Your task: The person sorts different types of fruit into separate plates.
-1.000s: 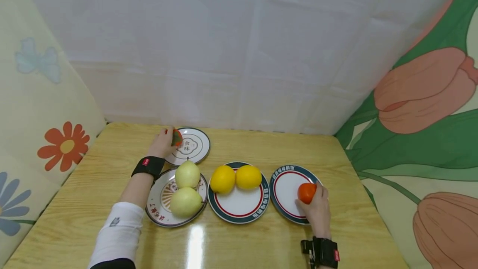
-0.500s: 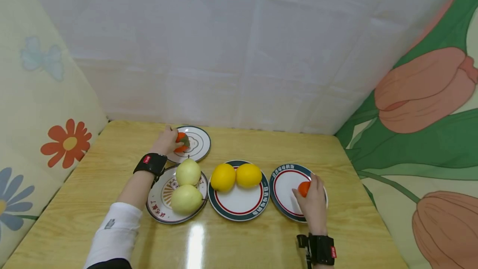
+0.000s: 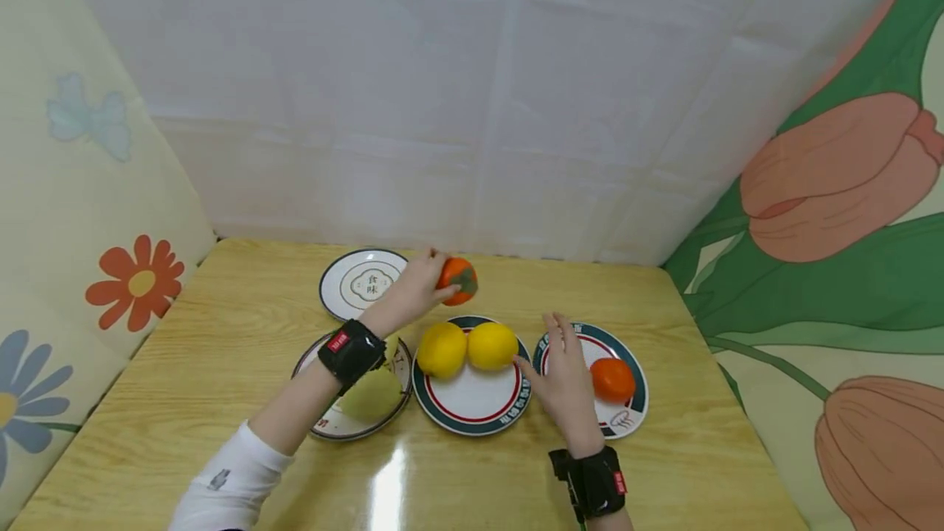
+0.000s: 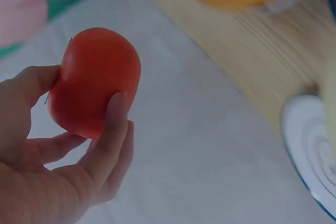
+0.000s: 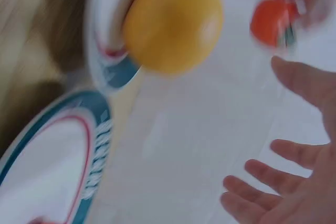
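My left hand [image 3: 413, 289] grips a persimmon [image 3: 459, 280] above the back of the table, behind the middle plate. In the left wrist view the thumb and fingers curl round the red-orange persimmon [image 4: 94, 80]. My right hand [image 3: 566, 383] hangs with fingers spread, between the middle plate [image 3: 472, 401] and the right plate [image 3: 601, 342], holding nothing. Another persimmon [image 3: 613, 381] sits on the right plate, just right of that hand. The right wrist view shows the right hand's fingers [image 5: 283, 177] apart, facing the blurred held persimmon [image 5: 270, 22].
Two lemons [image 3: 492, 346] rest on the middle plate. The left plate [image 3: 324, 424] bears pale green pears [image 3: 372, 394], partly hidden by the left forearm. Behind it lies a white plate [image 3: 342, 285] with printed characters. A white cloth [image 3: 472, 105] hangs along the back edge.
My left hand has lifted the persimmon off the back plate and carried it right. My right hand has let go of its persimmon on the right plate and moved left, fingers spreading.
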Tool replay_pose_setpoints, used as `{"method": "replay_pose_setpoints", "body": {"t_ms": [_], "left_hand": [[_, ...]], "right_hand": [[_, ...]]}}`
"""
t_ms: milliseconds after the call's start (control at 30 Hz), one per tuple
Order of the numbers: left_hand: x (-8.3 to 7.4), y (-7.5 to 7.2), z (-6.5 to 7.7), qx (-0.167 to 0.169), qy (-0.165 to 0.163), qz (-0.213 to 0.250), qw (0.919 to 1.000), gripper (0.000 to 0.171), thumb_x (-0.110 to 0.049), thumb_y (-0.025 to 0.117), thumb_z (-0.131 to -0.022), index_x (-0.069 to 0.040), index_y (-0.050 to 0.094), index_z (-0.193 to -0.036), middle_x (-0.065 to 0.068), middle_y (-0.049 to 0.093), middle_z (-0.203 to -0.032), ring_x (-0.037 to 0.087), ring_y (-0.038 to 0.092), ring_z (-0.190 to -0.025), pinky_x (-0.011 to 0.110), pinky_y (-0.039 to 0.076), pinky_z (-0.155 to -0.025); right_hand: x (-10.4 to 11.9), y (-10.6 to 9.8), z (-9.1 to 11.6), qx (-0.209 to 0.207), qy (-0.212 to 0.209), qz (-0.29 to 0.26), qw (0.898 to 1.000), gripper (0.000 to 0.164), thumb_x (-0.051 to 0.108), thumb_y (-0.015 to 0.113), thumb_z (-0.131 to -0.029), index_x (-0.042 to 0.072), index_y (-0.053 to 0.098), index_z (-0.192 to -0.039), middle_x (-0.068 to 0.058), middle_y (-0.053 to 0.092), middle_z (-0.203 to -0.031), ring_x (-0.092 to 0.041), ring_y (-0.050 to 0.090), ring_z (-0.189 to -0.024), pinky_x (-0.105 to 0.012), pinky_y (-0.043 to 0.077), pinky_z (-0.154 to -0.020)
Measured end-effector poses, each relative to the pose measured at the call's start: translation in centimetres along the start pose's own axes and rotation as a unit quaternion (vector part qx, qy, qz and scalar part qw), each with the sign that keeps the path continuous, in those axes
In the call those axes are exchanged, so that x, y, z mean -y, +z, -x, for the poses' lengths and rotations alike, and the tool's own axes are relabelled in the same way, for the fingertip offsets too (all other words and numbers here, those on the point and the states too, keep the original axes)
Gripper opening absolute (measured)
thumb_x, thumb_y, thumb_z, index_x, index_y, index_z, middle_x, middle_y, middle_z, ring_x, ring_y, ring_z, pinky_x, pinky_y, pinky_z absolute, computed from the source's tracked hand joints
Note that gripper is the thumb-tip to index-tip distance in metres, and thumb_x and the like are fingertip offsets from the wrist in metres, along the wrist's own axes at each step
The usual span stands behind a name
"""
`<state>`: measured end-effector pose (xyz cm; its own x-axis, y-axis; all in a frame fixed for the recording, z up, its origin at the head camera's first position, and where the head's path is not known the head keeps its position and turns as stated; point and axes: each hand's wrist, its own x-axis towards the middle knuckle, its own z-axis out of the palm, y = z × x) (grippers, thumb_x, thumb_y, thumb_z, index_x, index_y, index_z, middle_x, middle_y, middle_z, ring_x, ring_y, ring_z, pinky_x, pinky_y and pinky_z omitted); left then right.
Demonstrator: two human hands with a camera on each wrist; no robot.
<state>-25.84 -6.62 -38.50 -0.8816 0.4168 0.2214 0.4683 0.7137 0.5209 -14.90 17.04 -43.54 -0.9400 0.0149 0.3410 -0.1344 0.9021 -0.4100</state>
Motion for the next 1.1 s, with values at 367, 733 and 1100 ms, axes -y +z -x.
{"method": "replay_pose_setpoints", "body": {"t_ms": [367, 733, 1100], "left_hand": [[-6.6, 3.9, 3.2, 0.059, 0.083, 0.034, 0.9942, 0.041, -0.022, 0.064, -0.09, 0.006, 0.056, -0.119, 0.017, 0.052, -0.109, 0.02, 0.053, -0.086, 0.028, 0.052, -0.071], [-5.2, 5.3, 3.6, 0.041, 0.037, -0.068, 0.9962, 0.058, -0.042, 0.047, -0.097, -0.004, 0.041, -0.141, 0.02, 0.043, -0.145, 0.042, 0.039, -0.133, 0.055, 0.037, -0.108], [-1.4, 5.6, 4.5, 0.024, -0.071, -0.121, 0.9898, 0.059, -0.047, 0.044, -0.097, -0.011, 0.04, -0.144, 0.017, 0.032, -0.153, 0.045, 0.022, -0.142, 0.064, 0.023, -0.112]], "right_hand": [[3.2, 2.3, 0.6, -0.081, -0.105, -0.014, 0.991, 0.089, 0.025, 0.086, -0.067, 0.0, 0.041, -0.139, -0.024, 0.044, -0.14, -0.037, 0.055, -0.116, -0.042, 0.055, -0.087], [-0.2, 1.4, -0.1, -0.035, -0.022, 0.013, 0.999, 0.074, 0.027, 0.084, -0.068, 0.001, 0.05, -0.129, -0.022, 0.052, -0.126, -0.036, 0.057, -0.108, -0.047, 0.055, -0.085], [-5.3, 0.7, -0.3, 0.098, 0.111, 0.082, 0.986, 0.078, 0.033, 0.077, -0.075, -0.001, 0.044, -0.136, -0.026, 0.044, -0.136, -0.042, 0.043, -0.122, -0.059, 0.047, -0.094]]}}
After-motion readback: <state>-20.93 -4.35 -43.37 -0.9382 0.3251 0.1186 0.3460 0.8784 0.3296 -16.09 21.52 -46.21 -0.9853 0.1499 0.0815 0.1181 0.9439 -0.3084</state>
